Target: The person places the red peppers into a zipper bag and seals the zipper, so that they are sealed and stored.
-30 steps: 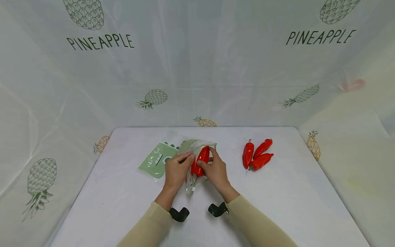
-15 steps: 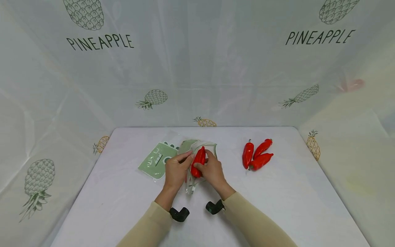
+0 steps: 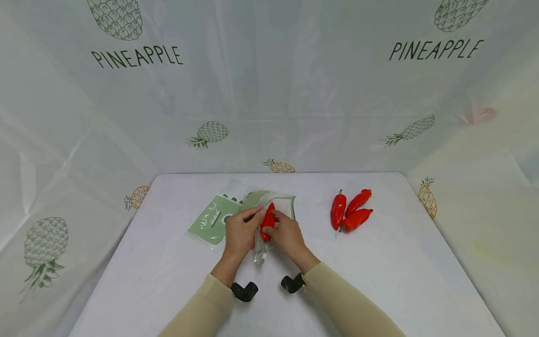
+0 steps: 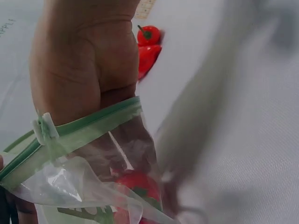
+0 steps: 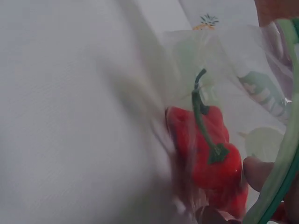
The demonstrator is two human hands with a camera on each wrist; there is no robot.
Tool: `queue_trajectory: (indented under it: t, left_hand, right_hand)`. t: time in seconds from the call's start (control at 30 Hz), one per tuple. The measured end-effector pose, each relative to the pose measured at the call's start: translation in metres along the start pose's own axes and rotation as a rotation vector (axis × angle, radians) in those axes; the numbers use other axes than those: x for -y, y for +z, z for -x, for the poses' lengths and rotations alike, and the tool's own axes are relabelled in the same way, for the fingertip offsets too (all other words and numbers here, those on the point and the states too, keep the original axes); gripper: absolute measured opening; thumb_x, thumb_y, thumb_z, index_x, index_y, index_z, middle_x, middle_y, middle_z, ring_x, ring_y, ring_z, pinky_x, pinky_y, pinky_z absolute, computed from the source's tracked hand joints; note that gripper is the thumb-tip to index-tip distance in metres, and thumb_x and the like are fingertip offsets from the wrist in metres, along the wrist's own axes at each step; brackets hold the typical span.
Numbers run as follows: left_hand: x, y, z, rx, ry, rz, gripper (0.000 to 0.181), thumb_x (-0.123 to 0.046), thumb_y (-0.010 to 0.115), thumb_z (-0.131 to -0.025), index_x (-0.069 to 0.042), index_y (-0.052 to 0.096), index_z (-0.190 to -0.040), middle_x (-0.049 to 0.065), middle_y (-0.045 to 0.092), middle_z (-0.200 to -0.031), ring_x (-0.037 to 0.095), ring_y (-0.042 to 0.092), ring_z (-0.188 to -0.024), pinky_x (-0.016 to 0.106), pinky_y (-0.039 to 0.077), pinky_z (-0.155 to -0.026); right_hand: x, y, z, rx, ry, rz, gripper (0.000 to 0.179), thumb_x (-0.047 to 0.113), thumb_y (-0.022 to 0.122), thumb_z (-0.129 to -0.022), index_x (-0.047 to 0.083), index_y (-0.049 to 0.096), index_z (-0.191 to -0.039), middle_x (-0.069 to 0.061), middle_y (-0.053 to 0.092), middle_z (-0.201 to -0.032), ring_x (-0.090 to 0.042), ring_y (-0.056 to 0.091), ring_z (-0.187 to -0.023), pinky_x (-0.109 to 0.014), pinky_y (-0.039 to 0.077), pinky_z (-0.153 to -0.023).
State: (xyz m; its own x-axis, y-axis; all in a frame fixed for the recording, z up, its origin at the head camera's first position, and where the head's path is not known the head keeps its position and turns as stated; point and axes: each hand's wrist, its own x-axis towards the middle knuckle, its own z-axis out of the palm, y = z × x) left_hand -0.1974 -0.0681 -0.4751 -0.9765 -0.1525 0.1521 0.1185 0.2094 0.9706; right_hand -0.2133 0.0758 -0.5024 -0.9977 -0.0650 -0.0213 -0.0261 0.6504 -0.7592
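A clear zip bag (image 3: pixel 287 200) with a green zip edge lies mid-table in the head view. My left hand (image 3: pixel 240 233) pinches its mouth at the left side. Through that mouth my right hand (image 3: pixel 289 238) reaches in, holding a red pepper (image 3: pixel 267 229) between thumb and fingers. In the left wrist view, the zip strip (image 4: pixel 93 119) with its white slider (image 4: pixel 45 129) crosses over the right wrist. Red peppers with green stems (image 5: pixel 217 170) show through the film in the right wrist view, where a fingertip (image 5: pixel 257 172) touches the front one.
Three red peppers (image 3: pixel 338 211) lie together at the right of the table (image 3: pixel 379 267). A flat green printed packet (image 3: pixel 215 220) in clear film lies left of the bag. A pineapple-print sheet (image 3: pixel 269 84) hangs behind and at both sides.
My right hand has carried the red pepper left and down into the bag, its fingers now within the mouth. The left hand has stayed in place at the bag's edge.
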Motion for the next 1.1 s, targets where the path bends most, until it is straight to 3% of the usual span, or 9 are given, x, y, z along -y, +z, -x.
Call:
queue_trajectory:
  t: [0.17,0.3,0.5,0.87,1.1]
  left_hand:
    - [0.002,0.000,-0.002,-0.007,0.016,-0.006,0.017,-0.022,0.079,-0.096,-0.017,0.085,-0.112,0.001,0.079,-0.112,0.019,0.072,-0.104,0.018,0.058,-0.080]
    - [0.002,0.000,-0.004,-0.019,0.042,-0.009,0.017,-0.019,0.080,-0.094,-0.015,0.085,-0.110,0.004,0.080,-0.108,0.020,0.072,-0.100,0.017,0.057,-0.078]
    - [0.002,0.000,-0.004,-0.025,0.042,-0.029,0.017,-0.018,0.080,-0.095,-0.015,0.085,-0.110,0.005,0.080,-0.105,0.021,0.072,-0.100,0.016,0.056,-0.078]
    - [0.005,-0.003,-0.001,-0.002,-0.006,-0.057,0.019,-0.023,0.078,-0.097,-0.020,0.084,-0.114,0.002,0.079,-0.110,0.021,0.072,-0.108,0.027,0.060,-0.090]
    - [0.005,-0.005,0.001,0.014,-0.021,-0.057,0.019,-0.024,0.077,-0.098,-0.022,0.084,-0.116,0.000,0.078,-0.112,0.020,0.070,-0.109,0.018,0.057,-0.088]
  right_hand:
    - [0.000,-0.003,0.005,-0.042,-0.052,0.042,0.049,0.021,0.078,-0.095,0.001,0.067,-0.138,-0.014,0.079,-0.100,-0.023,0.071,-0.079,-0.036,0.058,-0.062]
    - [0.000,-0.006,0.010,-0.089,-0.069,0.031,0.044,0.023,0.076,-0.096,0.001,0.069,-0.134,-0.017,0.077,-0.117,-0.029,0.075,-0.095,-0.041,0.062,-0.072]
    - [-0.006,-0.011,0.015,-0.112,-0.095,-0.018,0.044,0.024,0.073,-0.099,0.003,0.067,-0.137,-0.016,0.073,-0.131,-0.029,0.076,-0.103,-0.043,0.064,-0.080]
    - [-0.015,-0.030,0.022,-0.166,-0.133,-0.079,0.044,0.024,0.077,-0.097,0.002,0.068,-0.135,-0.015,0.076,-0.119,-0.025,0.073,-0.101,-0.044,0.063,-0.087]
    - [-0.027,-0.052,0.022,-0.214,-0.079,-0.081,0.044,0.026,0.077,-0.097,0.004,0.068,-0.135,-0.011,0.076,-0.117,-0.027,0.073,-0.104,-0.043,0.063,-0.085]
